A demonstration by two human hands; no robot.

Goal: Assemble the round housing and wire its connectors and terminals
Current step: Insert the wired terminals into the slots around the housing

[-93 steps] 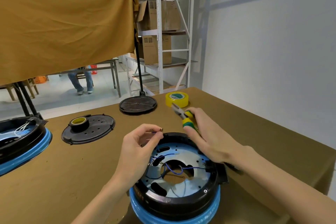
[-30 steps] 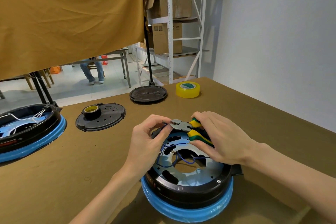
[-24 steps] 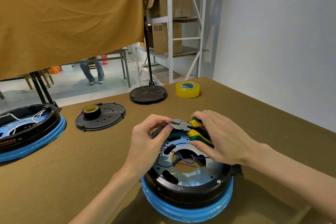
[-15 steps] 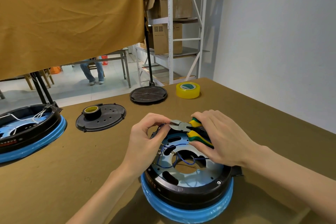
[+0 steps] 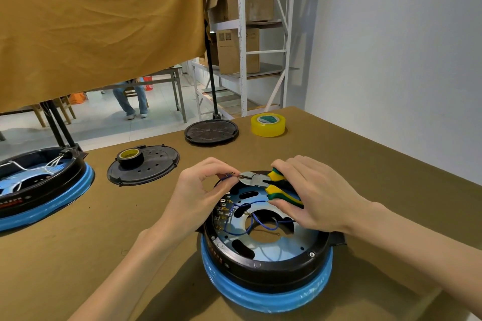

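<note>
A round black housing (image 5: 263,268) with a blue rim lies open side up near the table's front edge. Inside it are a silvery plate, blue wires (image 5: 250,219) and a row of metal terminals (image 5: 223,210) on the left. My left hand (image 5: 198,198) pinches the end of a blue wire above the housing's far rim. My right hand (image 5: 315,195) grips pliers (image 5: 266,185) with yellow-green handles; their jaws meet the wire end at my left fingertips.
A second blue-rimmed housing (image 5: 39,187) sits at the left. A black lid (image 5: 156,167) carries a black tape roll (image 5: 129,157). Another round black cover (image 5: 211,131) and a yellow tape roll (image 5: 267,125) lie at the far edge. The wall is close on the right.
Three seconds ago the pliers were raised away from the wire; they have come down to the wire end in my left fingers. In the last second both hands barely moved.
</note>
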